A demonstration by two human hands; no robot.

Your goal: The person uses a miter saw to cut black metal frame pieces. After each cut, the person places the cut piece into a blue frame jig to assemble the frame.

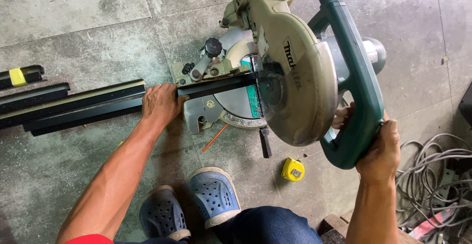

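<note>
Your left hand (161, 104) is facing the saw's blade guard (295, 86) rightward; bare floor (64, 160) is lying open below it. Cables (432, 175) are crowding beside your right hand (378, 150).

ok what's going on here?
A person crouches on a concrete floor at a mitre saw. The left hand presses a long black metal profile on the saw's base. The right hand grips the green handle, with the blade at the profile. A yellow tape measure lies nearby.

Stained grey concrete floor (73, 8), seams crossing; grey cable tangle (437, 175) at right edge.
</note>
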